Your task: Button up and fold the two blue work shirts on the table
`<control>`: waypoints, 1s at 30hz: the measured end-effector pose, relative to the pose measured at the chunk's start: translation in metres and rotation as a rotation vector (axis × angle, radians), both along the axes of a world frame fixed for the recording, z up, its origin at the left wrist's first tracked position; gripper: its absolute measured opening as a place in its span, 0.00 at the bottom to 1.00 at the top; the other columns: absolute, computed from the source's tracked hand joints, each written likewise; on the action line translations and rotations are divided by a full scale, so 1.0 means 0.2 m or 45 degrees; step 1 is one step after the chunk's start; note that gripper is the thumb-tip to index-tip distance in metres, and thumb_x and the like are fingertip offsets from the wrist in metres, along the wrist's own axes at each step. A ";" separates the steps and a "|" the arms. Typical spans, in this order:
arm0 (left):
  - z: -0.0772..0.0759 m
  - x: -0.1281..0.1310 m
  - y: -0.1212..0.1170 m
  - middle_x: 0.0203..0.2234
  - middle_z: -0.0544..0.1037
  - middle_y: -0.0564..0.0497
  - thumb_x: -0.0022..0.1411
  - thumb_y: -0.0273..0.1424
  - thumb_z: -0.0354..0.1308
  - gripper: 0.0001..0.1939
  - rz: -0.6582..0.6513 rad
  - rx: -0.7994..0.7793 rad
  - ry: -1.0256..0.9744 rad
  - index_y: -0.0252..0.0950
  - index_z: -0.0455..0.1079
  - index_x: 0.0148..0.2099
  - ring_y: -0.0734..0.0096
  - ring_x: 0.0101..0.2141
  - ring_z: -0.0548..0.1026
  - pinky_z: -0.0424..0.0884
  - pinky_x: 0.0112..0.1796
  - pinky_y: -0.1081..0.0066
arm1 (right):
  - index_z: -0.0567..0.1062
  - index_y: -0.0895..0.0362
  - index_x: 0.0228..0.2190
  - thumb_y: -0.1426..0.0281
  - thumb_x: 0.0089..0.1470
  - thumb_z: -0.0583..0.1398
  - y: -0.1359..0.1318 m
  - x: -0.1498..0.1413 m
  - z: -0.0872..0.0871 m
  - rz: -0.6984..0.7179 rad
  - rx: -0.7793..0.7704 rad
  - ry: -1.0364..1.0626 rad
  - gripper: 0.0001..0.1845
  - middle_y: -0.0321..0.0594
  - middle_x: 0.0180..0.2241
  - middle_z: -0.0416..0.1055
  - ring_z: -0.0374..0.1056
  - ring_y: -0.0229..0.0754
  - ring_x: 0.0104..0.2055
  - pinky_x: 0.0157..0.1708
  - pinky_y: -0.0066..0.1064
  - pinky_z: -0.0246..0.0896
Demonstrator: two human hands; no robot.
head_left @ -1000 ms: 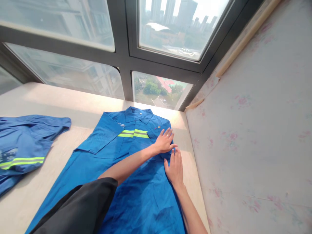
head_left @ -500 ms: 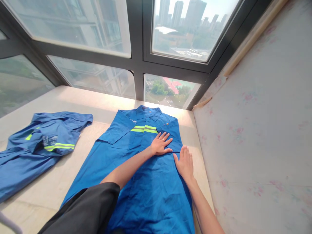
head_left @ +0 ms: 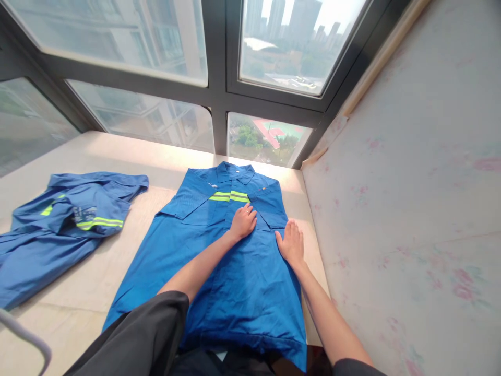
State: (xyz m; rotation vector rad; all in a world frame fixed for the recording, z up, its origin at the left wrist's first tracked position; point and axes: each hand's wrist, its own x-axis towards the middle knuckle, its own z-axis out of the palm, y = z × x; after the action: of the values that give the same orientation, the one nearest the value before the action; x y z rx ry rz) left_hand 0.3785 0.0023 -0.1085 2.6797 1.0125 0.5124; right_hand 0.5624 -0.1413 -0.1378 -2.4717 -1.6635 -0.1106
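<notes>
A blue short-sleeved work shirt (head_left: 242, 277) lies front up, collar towards the window, both sleeves folded inward across the chest. A yellow-green reflective band crosses its front. My left hand (head_left: 243, 221) is on the chest, fingers curled in at the inner edge of the right-side sleeve (head_left: 270, 204); the fingertips are partly hidden, and they seem to grip the cloth there. My right hand (head_left: 291, 243) rests flat and open on the shirt's right edge, just below that sleeve, fingers pointing towards the window.
A second blue garment (head_left: 90, 201) with reflective strips lies crumpled on the pale surface (head_left: 78, 303) at left. A grey curved tube (head_left: 27, 334) shows at lower left. Windows with a dark frame (head_left: 217, 99) stand behind, and a flowered wall (head_left: 376, 209) rises close on the right.
My left hand has gone from lying flat on the sleeve to curled fingers, shifting left to its inner edge. My right hand stays flat at the shirt's side. The view has shifted slightly.
</notes>
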 end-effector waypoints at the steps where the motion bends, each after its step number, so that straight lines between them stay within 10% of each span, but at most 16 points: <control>1: 0.01 -0.03 -0.05 0.60 0.69 0.36 0.69 0.36 0.48 0.20 0.077 -0.006 0.024 0.34 0.71 0.57 0.50 0.65 0.59 0.60 0.60 0.52 | 0.53 0.72 0.66 0.54 0.66 0.44 0.00 0.00 0.00 -0.001 -0.006 -0.010 0.40 0.64 0.67 0.49 0.46 0.59 0.69 0.64 0.54 0.42; 12: 0.00 -0.67 -0.52 0.67 0.56 0.36 0.70 0.47 0.41 0.33 0.325 -0.020 0.195 0.30 0.61 0.67 0.48 0.69 0.49 0.50 0.64 0.48 | 0.53 0.75 0.65 0.57 0.67 0.44 0.06 -0.01 0.09 -0.037 -0.194 -0.171 0.38 0.66 0.67 0.48 0.46 0.59 0.69 0.65 0.53 0.39; 18: -0.02 -1.02 -0.47 0.68 0.54 0.38 0.70 0.50 0.41 0.35 0.293 0.011 0.281 0.34 0.57 0.70 0.51 0.68 0.50 0.47 0.66 0.51 | 0.55 0.80 0.63 0.64 0.65 0.47 0.05 -0.20 0.19 -0.018 -0.113 -0.241 0.35 0.70 0.66 0.48 0.44 0.65 0.69 0.64 0.56 0.38; 24: -0.05 -1.05 -0.41 0.68 0.53 0.37 0.70 0.51 0.40 0.37 0.239 0.052 0.263 0.32 0.56 0.70 0.49 0.68 0.49 0.46 0.66 0.49 | 0.56 0.65 0.66 0.59 0.67 0.47 -0.07 -0.67 0.20 0.646 0.014 -0.100 0.33 0.56 0.70 0.44 0.40 0.56 0.71 0.67 0.50 0.41; 30: -0.06 -1.10 -0.36 0.68 0.53 0.38 0.70 0.51 0.40 0.36 0.156 0.020 0.253 0.32 0.55 0.70 0.51 0.68 0.49 0.45 0.66 0.51 | 0.57 0.61 0.66 0.55 0.68 0.46 -0.12 -0.80 0.10 0.661 -0.129 0.039 0.34 0.51 0.69 0.47 0.44 0.53 0.71 0.68 0.49 0.40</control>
State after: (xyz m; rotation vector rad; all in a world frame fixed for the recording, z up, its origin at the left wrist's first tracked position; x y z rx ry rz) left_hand 0.1594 -0.0690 -0.1205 2.7370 1.2364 0.2802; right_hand 0.4025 -0.1655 -0.1176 -2.0040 -2.2769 0.0770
